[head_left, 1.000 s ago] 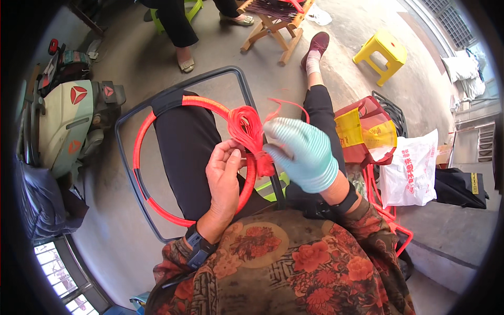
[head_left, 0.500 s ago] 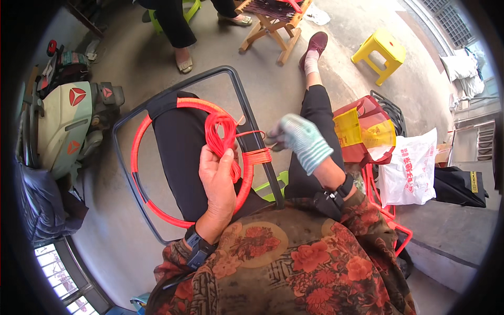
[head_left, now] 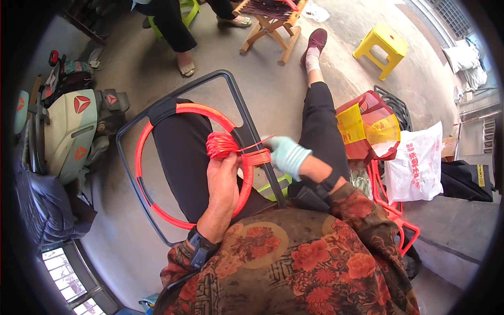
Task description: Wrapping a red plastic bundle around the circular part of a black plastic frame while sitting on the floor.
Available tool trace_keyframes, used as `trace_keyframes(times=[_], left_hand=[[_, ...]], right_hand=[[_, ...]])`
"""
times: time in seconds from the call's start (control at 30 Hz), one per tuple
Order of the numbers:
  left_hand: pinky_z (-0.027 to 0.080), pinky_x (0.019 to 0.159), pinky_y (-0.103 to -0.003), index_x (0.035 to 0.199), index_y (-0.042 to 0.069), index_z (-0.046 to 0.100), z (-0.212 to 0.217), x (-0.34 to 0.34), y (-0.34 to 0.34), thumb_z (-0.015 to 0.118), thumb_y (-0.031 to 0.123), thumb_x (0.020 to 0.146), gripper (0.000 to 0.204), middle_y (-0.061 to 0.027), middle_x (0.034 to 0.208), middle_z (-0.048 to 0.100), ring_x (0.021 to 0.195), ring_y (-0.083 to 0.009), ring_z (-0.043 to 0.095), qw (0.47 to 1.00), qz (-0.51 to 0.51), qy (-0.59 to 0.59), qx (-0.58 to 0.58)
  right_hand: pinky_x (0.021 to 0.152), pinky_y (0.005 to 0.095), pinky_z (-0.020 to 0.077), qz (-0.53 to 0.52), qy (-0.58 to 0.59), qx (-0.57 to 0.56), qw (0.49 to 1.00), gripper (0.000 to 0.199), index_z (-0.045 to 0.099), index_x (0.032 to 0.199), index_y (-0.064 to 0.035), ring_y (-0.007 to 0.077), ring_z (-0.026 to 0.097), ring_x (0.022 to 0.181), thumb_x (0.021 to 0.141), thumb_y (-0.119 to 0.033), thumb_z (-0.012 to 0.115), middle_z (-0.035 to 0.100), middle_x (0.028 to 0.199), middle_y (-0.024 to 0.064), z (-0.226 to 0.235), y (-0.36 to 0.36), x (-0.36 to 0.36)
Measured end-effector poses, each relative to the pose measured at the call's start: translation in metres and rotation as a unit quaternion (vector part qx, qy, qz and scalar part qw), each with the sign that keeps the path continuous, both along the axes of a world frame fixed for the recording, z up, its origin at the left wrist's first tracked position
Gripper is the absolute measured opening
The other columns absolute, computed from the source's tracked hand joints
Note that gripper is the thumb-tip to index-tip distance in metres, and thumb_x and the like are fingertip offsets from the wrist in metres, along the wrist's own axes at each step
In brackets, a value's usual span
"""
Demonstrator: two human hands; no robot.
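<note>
Left hand [head_left: 223,181] grips a red cord bundle [head_left: 221,145] against the red-wrapped ring [head_left: 157,210] at three o'clock, steadying it; gloved right hand [head_left: 287,156] pinches the wrapped black metal frame [head_left: 247,131]

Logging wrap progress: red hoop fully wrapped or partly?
Fully, where visible: red hoop shows red cord all round; the left hand hides part.

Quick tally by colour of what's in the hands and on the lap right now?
Red: 2, the bundle of red cord held by the bare left hand, and the red wrapped ring.
Dark grey: 1, the frame lying across the lap.
Pale green: 1, the glove on the right hand, pinching the cord wrap at the frame bar.
Total: 4
</note>
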State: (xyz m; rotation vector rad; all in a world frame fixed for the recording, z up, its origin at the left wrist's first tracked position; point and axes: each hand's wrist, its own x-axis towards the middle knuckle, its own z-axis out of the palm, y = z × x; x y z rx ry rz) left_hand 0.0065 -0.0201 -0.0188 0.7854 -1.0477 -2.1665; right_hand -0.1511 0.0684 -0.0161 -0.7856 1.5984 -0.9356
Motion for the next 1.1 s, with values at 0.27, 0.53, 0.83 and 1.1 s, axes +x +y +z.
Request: trace_keyframes(times=[0.27,0.53,0.83,1.1], left_hand=[[0.051,0.081,-0.031,0.118,0.000,0.045,0.029,-0.007,0.004,0.052,0.012,0.094,0.027,-0.0105,0.109,0.059,0.094,-0.0151,0.061,0.994,-0.066,-0.021,0.080],[0.055,0.074,-0.029,0.104,0.000,0.051,0.018,-0.007,0.007,0.057,0.002,0.091,0.015,-0.0106,0.095,0.065,0.083,-0.0150,0.065,0.996,-0.074,0.014,0.048],[0.057,0.060,-0.025,0.100,0.003,0.051,0.019,-0.006,0.013,0.056,0.003,0.091,0.011,-0.0108,0.089,0.066,0.072,-0.0168,0.066,0.997,-0.064,-0.011,0.048],[0.057,0.054,-0.025,0.102,0.003,0.051,0.027,-0.006,0.006,0.061,0.007,0.090,0.016,-0.0075,0.083,0.064,0.062,-0.0125,0.064,0.991,-0.095,-0.090,0.029]], right_hand=[[0.085,0.0351,0.0499,-0.460,-0.268,-0.375,0.759,0.025,0.054,0.099,-0.0062,0.0240,0.061,0.092,0.081,-0.019,0.065,0.065,0.099,0.0146,0.042,0.109,-0.063],[0.062,0.0230,0.0480,-0.487,-0.335,-0.416,0.691,0.019,0.055,0.103,-0.0054,0.0110,0.050,0.064,0.092,-0.020,0.059,0.052,0.082,-0.0012,-0.002,0.182,-0.136],[0.060,0.0256,0.0451,-0.071,-0.117,-0.013,0.991,0.026,0.061,0.100,-0.0027,0.0100,0.054,0.062,0.090,-0.026,0.061,0.059,0.070,0.0018,0.011,0.043,-0.021],[0.051,0.0252,0.0403,-0.137,-0.247,-0.179,0.943,0.022,0.051,0.081,-0.0066,0.0116,0.050,0.053,0.088,-0.027,0.059,0.050,0.065,0.0038,0.047,0.033,-0.009]])
